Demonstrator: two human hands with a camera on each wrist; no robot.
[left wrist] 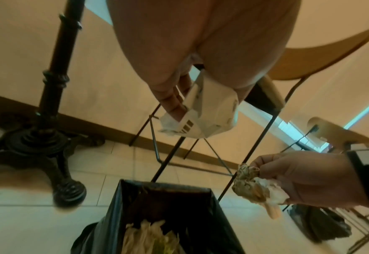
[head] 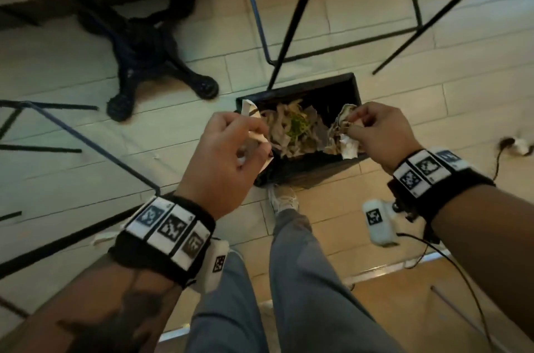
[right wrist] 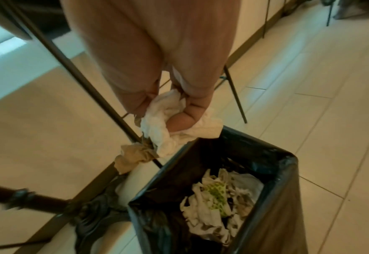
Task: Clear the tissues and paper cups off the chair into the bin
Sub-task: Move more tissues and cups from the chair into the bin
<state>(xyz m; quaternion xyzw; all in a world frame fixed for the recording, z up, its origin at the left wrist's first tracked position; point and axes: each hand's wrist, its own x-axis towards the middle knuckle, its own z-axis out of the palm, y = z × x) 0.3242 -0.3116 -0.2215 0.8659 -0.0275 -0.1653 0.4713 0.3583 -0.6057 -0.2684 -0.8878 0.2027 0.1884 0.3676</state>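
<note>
A black-lined bin [head: 300,172] stands on the tiled floor before my feet, with crumpled tissues [head: 294,130] piled inside. My left hand [head: 255,137] hovers over its left rim and grips a flattened white paper cup [left wrist: 209,113] together with a scrap of tissue. Over the bin's right side, my right hand [head: 354,125] pinches a wad of white and brown crumpled tissues [head: 344,136]. In the right wrist view the white tissue [right wrist: 168,127] bunches around the fingers and a brown piece [right wrist: 133,155] dangles beyond the bin's rim [right wrist: 268,146].
A black cast-iron table base [head: 150,63] sits to the left. Thin black chair legs [head: 289,20] stand behind the bin, more frame [head: 95,147] at the left. A wooden chair seat [left wrist: 322,56] shows above. A plug and cable [head: 517,146] lie at right.
</note>
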